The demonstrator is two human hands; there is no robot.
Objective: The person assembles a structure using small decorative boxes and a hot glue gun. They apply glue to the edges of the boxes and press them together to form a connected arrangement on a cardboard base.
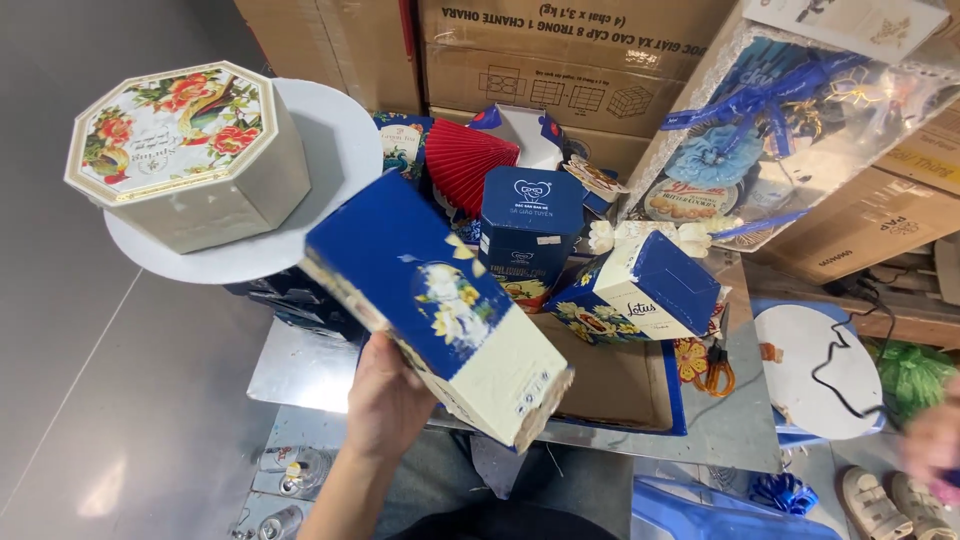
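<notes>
Your left hand (385, 400) grasps the long blue box (435, 305), tilted above the tray (610, 385); your right hand (935, 445) blurs at frame edge, grip indeterminable.

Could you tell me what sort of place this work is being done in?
Probably a stockroom or gift-packing area: stacked cardboard cartons line the back, a cellophane-wrapped gift hamper leans against them, and the left hand holds a blue and cream gift box over a half-filled tray.
</notes>
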